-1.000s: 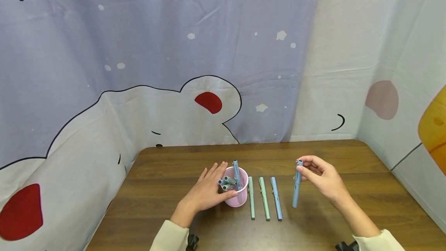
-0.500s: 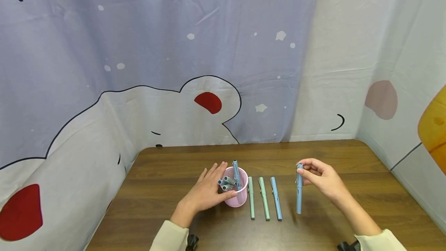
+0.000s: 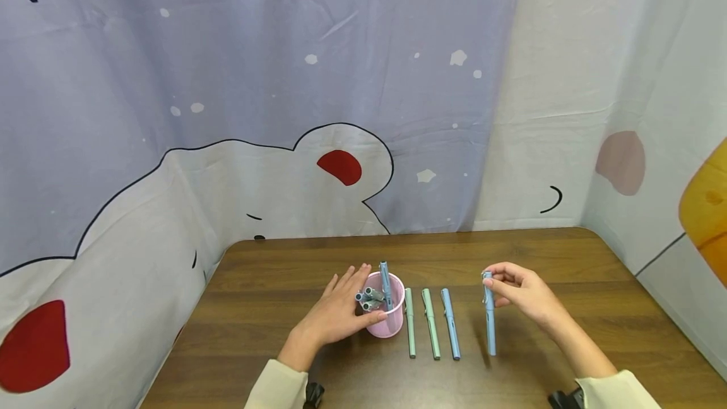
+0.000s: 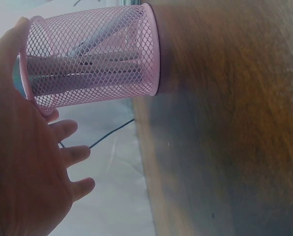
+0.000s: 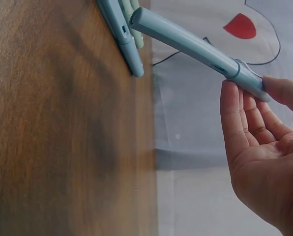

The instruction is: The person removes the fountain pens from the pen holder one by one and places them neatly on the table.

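My left hand [image 3: 339, 313] holds the rim of a pink mesh pen holder [image 4: 95, 56], its thumb across the front and its other fingers spread along the far side. Several capped pens [image 3: 372, 298] in blue and grey-green stand or lean in the holder. My right hand [image 3: 525, 293] pinches the cap end of a light blue pen [image 3: 490, 320] between thumb and fingertips. This pen points downward, its lower end close over the table. Between the holder and that pen lie two green pens [image 3: 410, 324] and a blue pen [image 3: 450, 324], side by side.
The brown wooden table [image 3: 272, 270] spans the front of the head view. Behind it hangs a printed curtain [image 3: 284, 81] with cartoon shapes, and another printed cloth closes the right side.
My right hand has come down a little toward the near side, lowering the light blue pen and turning it more upright. The left hand and the pen holder stay put.
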The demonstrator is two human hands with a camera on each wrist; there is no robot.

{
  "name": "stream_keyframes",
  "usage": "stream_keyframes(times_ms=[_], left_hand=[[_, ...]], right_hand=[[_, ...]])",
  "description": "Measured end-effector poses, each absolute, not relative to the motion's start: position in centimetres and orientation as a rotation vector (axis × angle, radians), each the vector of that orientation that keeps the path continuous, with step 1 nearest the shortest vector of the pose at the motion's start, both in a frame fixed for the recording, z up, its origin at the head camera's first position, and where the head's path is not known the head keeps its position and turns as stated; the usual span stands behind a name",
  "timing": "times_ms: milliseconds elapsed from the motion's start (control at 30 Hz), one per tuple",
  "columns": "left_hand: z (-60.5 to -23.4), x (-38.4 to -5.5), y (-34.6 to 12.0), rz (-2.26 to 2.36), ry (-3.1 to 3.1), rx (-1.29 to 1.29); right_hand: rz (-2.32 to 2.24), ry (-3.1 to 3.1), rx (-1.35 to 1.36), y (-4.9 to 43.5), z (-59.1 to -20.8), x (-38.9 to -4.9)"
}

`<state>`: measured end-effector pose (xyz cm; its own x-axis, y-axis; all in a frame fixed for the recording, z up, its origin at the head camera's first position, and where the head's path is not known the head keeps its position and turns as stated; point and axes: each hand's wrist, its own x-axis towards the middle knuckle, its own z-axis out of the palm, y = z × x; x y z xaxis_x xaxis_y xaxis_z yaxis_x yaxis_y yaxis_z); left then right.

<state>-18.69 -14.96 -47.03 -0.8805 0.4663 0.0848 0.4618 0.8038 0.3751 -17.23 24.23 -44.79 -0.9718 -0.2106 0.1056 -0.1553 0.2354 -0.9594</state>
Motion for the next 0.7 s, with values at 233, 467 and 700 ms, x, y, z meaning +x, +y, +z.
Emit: stream_keyframes(times_ms=[233, 467, 700], left_hand=[[-47.1, -18.7, -15.0, 0.622, 2.961, 0.758], [-47.1, -18.7, -15.1, 0.622, 2.966, 0.759], [-47.1, -18.8, -15.0, 0.618, 2.961, 0.754]], right_hand=[[-1.882, 2.413, -0.306, 24.4, -45.7, -18.0], [-1.847, 2.403, -0.256, 24.5, -46.1, -18.7], [-1.82, 2.369, -0.232, 24.2, -46.7, -19.3]])
